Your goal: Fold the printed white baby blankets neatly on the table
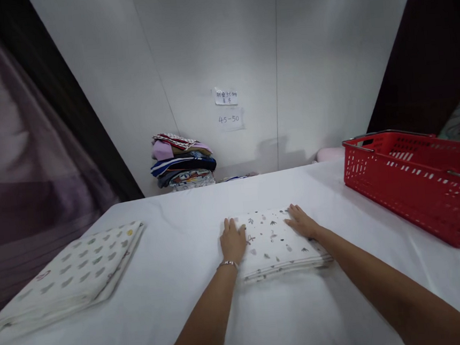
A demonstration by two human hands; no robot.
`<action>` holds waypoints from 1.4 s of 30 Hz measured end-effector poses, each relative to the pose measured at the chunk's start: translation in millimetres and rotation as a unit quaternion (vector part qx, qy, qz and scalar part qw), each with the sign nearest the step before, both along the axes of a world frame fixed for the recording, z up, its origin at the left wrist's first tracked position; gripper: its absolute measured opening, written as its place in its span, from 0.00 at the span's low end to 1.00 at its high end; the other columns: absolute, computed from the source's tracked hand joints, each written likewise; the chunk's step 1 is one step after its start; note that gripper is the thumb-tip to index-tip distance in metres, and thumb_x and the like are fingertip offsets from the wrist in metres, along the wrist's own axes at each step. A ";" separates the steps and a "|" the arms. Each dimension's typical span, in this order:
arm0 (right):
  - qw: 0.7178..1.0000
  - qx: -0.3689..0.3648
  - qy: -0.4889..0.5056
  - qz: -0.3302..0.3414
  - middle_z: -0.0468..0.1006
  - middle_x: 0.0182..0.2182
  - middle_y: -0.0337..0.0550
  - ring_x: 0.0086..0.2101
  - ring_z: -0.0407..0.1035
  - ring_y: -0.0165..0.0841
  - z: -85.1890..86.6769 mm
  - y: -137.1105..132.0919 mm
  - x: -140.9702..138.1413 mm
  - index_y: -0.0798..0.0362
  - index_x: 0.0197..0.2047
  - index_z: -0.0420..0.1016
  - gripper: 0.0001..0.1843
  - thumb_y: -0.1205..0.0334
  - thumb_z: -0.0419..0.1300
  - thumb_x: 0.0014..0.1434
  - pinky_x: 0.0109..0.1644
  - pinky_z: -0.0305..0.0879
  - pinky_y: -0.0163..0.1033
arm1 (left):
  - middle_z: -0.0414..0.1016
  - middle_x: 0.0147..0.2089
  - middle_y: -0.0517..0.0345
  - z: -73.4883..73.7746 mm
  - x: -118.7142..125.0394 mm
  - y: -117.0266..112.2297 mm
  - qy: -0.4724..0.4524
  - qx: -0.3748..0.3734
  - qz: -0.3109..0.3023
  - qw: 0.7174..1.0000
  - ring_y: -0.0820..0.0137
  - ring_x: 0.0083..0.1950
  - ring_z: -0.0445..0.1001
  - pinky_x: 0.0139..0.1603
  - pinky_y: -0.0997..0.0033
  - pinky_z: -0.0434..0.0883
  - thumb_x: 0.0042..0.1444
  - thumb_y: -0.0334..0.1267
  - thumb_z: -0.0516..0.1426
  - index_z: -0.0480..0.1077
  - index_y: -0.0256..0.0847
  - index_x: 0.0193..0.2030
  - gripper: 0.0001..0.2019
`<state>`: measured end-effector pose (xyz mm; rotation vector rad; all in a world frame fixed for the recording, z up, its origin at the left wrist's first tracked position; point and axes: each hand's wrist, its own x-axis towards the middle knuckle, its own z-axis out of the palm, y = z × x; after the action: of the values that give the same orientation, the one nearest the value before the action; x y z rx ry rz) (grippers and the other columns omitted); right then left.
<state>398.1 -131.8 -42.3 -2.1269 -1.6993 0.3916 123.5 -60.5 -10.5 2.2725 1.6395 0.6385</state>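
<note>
A folded white cloth [274, 241] with small grey and brown prints lies flat on the white-covered table [172, 252], its layered edge facing me. My left hand [233, 241] rests on the cloth's left edge, fingers stretched away from me, a bracelet at the wrist. On the far right corner of the cloth lies my right hand [302, 222], palm down with the fingers extended. Neither hand grips anything. Further left on the table is another folded white cloth [77, 266], patterned with grey shapes and a yellow spot.
A red plastic basket [412, 189] with metal handles stands at the right. Behind the table's far edge rises a pile of folded fabrics [183, 160]. Paper labels [229, 119] are stuck on the white wall. A purple curtain [23, 158] hangs at the left.
</note>
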 end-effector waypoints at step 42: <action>0.993 0.108 0.009 -0.040 0.68 0.55 0.51 0.53 0.62 0.43 5.8 -59.5 -69.0 0.55 0.63 0.56 0.30 0.53 0.46 0.61 0.56 0.59 0.48 | 0.71 0.52 0.46 5.7 -119.9 -24.6 -0.161 -0.225 0.074 0.958 0.62 0.48 0.72 0.45 0.70 0.65 0.46 0.51 0.61 0.50 0.38 0.65 0.42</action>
<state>329.1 -191.2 -36.5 -2.0205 -1.5630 0.1942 3.6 -85.1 -4.8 1.6435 1.6048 0.5605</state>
